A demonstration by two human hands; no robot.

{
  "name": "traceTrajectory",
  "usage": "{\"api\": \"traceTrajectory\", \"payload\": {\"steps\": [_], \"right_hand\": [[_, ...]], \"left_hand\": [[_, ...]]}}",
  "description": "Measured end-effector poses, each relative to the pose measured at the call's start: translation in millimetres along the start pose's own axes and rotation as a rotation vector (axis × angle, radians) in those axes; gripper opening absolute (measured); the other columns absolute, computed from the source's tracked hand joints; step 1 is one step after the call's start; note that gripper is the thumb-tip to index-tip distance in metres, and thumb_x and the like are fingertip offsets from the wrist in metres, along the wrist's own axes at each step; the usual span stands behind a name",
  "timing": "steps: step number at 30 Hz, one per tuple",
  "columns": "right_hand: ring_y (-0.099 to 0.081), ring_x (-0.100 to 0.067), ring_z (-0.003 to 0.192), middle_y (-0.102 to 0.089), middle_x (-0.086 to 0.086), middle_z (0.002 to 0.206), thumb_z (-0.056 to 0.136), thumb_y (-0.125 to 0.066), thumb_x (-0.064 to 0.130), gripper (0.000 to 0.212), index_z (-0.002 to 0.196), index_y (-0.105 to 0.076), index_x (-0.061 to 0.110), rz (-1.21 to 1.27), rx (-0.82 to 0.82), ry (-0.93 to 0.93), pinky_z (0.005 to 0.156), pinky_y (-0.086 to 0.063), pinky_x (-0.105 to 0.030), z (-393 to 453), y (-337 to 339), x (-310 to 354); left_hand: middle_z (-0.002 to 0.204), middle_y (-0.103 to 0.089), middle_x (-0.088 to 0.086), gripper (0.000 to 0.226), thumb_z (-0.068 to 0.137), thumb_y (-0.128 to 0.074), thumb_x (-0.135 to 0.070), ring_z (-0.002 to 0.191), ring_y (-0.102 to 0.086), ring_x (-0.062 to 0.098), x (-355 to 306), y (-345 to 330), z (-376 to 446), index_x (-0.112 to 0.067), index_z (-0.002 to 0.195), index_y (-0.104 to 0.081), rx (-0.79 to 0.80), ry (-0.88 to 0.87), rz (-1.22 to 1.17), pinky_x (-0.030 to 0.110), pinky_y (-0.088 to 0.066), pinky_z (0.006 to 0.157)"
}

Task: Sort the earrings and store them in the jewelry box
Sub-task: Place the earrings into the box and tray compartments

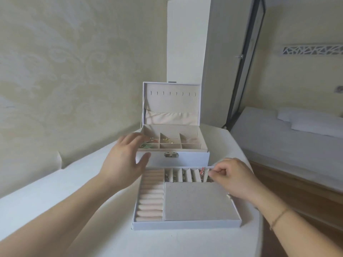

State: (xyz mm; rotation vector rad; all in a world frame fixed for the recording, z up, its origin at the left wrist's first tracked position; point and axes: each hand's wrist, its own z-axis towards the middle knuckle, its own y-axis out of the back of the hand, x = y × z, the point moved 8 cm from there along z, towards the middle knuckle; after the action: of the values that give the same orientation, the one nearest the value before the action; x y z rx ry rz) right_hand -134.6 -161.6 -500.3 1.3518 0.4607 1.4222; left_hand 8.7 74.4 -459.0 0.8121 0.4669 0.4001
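Right hand (230,179) pinching pink earring (202,171) over tray (185,224); left hand (124,160) spread, empty.

I see a white jewelry box (172,158) standing open on the white desk (55,191), lid upright, with gold earrings (168,140) in a middle compartment and green ones (146,145) at the left. Just in front lies a removed tray (185,224) with pink ring rolls (150,195), a dotted pad (198,201) and narrow slots along its far edge. My left hand (126,160) hovers spread over the box's left corner. My right hand (232,179) pinches something small at the tray's far right slots; I cannot tell what
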Motion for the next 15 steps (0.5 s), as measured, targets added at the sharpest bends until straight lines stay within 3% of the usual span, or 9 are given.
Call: {"api": "traceTrajectory", "payload": {"steps": [2,4,7,10,13,15], "right_hand": [[-0.043,-0.006,0.05,-0.048,0.011,0.045,0.082,-0.066,0.044,0.039,0.048,-0.061,0.025,-0.044,0.039,-0.024,0.051,-0.031,-0.022,5,-6,6],[-0.037,-0.011,0.043,-0.042,0.007,0.04,0.081,-0.066,0.048,0.042,0.052,-0.064,0.018,-0.106,0.06,-0.044,0.048,-0.025,-0.021,7,-9,12],[-0.04,-0.008,0.042,-0.045,0.009,0.039,0.079,-0.068,0.045,0.04,0.05,-0.062,0.017,-0.07,0.115,-0.138,0.05,-0.029,-0.022,10,-15,8],[-0.035,-0.016,0.049,-0.037,0.003,0.042,0.078,-0.066,0.036,0.039,0.047,-0.058,0.014,-0.014,0.103,-0.204,0.051,-0.026,-0.026,11,-16,0],[-0.027,-0.017,0.048,-0.026,0.003,0.037,0.077,-0.066,0.029,0.051,0.034,-0.042,0.016,0.03,0.076,-0.209,0.053,-0.022,-0.027,12,-15,-3],[-0.028,-0.017,0.047,-0.029,0.004,0.036,0.077,-0.066,0.028,0.051,0.033,-0.043,0.017,0.025,0.084,-0.204,0.052,-0.023,-0.027,13,-15,-4]], "left_hand": [[0.111,-0.062,-0.005,0.035,0.085,-0.05,-0.042,0.103,-0.054,0.021,-17,-6,-8,-0.022,0.109,-0.066,0.022,-0.051,-0.061,0.034,-0.048,0.086],[0.105,-0.061,-0.01,0.036,0.083,-0.045,-0.045,0.1,-0.053,0.017,-23,-15,-15,-0.025,0.103,-0.067,0.069,-0.043,-0.108,0.031,-0.047,0.085],[0.105,-0.059,-0.013,0.036,0.078,-0.046,-0.04,0.104,-0.054,0.015,-14,-28,-21,-0.026,0.103,-0.067,0.115,-0.014,-0.152,0.025,-0.043,0.089],[0.108,-0.059,-0.014,0.029,0.078,-0.053,-0.031,0.107,-0.052,0.013,-1,-36,-23,-0.027,0.104,-0.067,0.131,0.033,-0.179,0.024,-0.04,0.091],[0.11,-0.059,-0.011,0.036,0.076,-0.047,-0.031,0.108,-0.052,0.013,1,-43,-25,-0.026,0.106,-0.066,0.152,0.026,-0.198,0.025,-0.041,0.094],[0.11,-0.06,-0.01,0.045,0.072,-0.041,-0.037,0.107,-0.053,0.013,0,-46,-25,-0.024,0.107,-0.066,0.173,0.013,-0.216,0.022,-0.04,0.094]]}}
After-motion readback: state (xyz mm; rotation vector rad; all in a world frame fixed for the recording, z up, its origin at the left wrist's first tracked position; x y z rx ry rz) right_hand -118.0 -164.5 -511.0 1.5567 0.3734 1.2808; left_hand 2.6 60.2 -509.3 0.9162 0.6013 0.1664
